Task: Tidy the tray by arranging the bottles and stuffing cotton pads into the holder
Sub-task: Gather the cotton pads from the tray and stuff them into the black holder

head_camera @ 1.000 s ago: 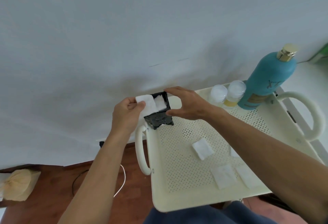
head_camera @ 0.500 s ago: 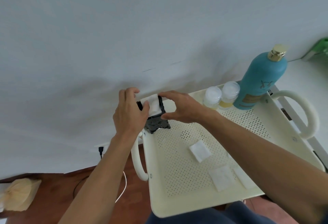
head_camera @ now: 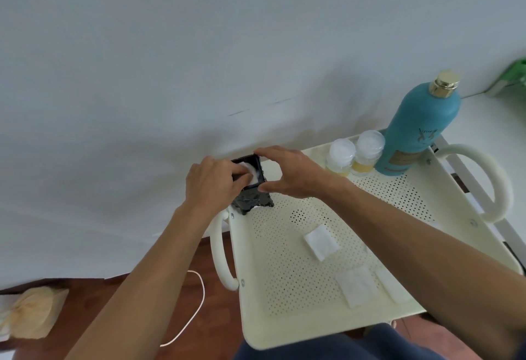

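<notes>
A cream perforated tray (head_camera: 284,280) holds a small black ornate holder (head_camera: 253,203) at its far left corner. My left hand (head_camera: 213,183) presses a white cotton pad (head_camera: 252,172) down into the holder's opening with its fingers. My right hand (head_camera: 287,171) grips the holder's rim between thumb and fingers. Three loose cotton pads lie on the tray: one in the middle (head_camera: 320,241), one near the front (head_camera: 357,285) and one partly under my right forearm (head_camera: 394,288). A tall teal bottle (head_camera: 418,129) and two small clear bottles (head_camera: 340,157) (head_camera: 367,151) stand at the far right corner.
The tray has looped handles on the left (head_camera: 220,251) and right (head_camera: 495,183). A white wall rises right behind it. Below left, a wooden floor carries a white cable (head_camera: 196,302) and a tan crumpled bag (head_camera: 31,314).
My left hand moved the cotton pad from beside the holder over its opening and pushed it down inside. My right hand stayed on the holder's rim.
</notes>
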The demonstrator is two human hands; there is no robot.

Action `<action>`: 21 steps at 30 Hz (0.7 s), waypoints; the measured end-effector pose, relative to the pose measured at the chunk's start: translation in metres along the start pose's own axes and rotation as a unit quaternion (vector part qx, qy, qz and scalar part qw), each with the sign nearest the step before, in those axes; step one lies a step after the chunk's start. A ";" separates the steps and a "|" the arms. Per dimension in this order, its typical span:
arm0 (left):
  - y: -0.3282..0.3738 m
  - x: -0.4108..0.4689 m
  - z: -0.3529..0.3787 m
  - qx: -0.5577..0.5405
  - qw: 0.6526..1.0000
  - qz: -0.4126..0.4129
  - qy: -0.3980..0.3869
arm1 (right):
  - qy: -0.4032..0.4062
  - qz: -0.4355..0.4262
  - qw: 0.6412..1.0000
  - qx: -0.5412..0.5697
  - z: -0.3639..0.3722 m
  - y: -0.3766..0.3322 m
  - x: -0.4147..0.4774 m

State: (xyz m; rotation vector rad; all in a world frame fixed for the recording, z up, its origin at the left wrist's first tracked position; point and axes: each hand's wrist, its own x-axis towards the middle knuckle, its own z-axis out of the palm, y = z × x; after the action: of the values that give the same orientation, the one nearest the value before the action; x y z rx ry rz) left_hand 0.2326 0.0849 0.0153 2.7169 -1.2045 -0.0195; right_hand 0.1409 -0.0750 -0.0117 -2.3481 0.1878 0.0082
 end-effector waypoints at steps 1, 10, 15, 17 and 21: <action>0.000 0.002 -0.001 0.005 1.000 -0.015 -0.013 | -0.002 0.002 1.000 0.000 0.000 0.000 0.000; 0.000 -0.009 -0.015 -0.041 0.997 -0.061 0.026 | -0.004 0.012 1.000 0.004 0.002 0.000 -0.007; 0.013 -0.043 -0.017 -0.095 0.987 -0.080 0.102 | 0.017 0.017 0.999 0.026 -0.002 0.005 -0.022; 0.020 -0.057 -0.011 -0.107 0.984 -0.088 0.115 | 0.028 0.015 0.999 0.026 -0.004 0.009 -0.030; 0.041 -0.083 0.007 -0.127 0.983 -0.086 0.104 | 0.037 0.031 0.999 0.022 -0.005 0.022 -0.048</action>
State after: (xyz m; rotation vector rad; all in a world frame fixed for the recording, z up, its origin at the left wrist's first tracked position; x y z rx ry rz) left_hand 0.1459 0.1181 0.0101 2.5171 -0.8440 0.0811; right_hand 0.0900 -0.0872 -0.0207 -2.3002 0.2953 -0.0519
